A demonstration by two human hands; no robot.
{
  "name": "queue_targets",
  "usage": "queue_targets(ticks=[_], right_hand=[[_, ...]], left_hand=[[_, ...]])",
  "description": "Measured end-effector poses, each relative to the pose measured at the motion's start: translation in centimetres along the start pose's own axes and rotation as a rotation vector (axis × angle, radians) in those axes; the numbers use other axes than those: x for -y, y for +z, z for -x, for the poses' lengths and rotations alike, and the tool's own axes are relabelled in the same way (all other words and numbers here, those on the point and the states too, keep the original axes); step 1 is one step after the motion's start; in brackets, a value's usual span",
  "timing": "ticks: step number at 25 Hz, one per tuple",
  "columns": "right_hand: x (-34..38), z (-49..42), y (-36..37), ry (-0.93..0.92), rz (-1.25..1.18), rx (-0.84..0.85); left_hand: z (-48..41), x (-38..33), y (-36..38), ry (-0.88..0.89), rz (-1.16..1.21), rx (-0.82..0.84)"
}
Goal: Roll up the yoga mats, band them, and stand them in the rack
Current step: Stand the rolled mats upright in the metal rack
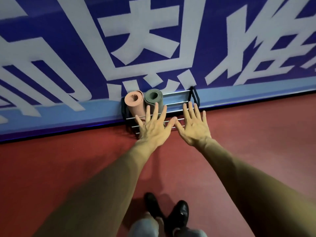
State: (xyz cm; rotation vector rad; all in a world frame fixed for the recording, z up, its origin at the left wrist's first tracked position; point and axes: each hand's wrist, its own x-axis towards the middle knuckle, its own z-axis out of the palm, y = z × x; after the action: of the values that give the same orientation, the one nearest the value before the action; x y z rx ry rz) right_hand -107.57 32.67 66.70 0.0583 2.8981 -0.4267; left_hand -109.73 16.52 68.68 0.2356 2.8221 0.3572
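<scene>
Head: green mat (pixel 151 101) beyond left hand (pixel 153 132)

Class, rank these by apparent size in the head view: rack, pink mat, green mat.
1. rack
2. pink mat and green mat: alike, unranked; the left hand covers part of the green one.

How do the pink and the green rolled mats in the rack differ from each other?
Colour: the pink mat is salmon pink, the green mat a dull grey-green. Place: the pink mat stands at the left end of the rack, the green mat just right of it. View: the fingers of the left hand hide the green mat's lower part; the pink mat shows more fully. Both are rolled, upright and side by side.
</scene>
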Motion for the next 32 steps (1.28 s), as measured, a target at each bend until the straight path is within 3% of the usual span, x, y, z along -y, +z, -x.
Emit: queue_targets(ticks=[5,10,14,22,26,32], right_hand=[[-2.4,12.9,-3.5,0.124,-0.03,-0.116],[-4.7,27.9,-7.0,0.288,-0.058,-0.284],[-6.3,42.5,-3.9,0.443,-0.081,-0.233],[-16.7,71.8,3.0,0.814,-0.111,-0.219],[-22.3,87.5,6.8,1.045,-0.15,-0.267],[-29.9,108.4,9.3,1.245,-0.169,-0.29]], left_hand=[[10.7,-5.5,-2.6,0.228,-0.202,-0.189],[21.8,-11.3,-3.0,0.412,-0.132,-0.224],[33.1,-15.7,2.6,0.589,-0.172,-0.047],[55.5,-30.0,16.3,0.995,-0.287,0.192],[67.0,-37.8,23.2,1.201,-0.394,0.211],[82.4,-50.0,30.2,1.361,-0.413,0.218]])
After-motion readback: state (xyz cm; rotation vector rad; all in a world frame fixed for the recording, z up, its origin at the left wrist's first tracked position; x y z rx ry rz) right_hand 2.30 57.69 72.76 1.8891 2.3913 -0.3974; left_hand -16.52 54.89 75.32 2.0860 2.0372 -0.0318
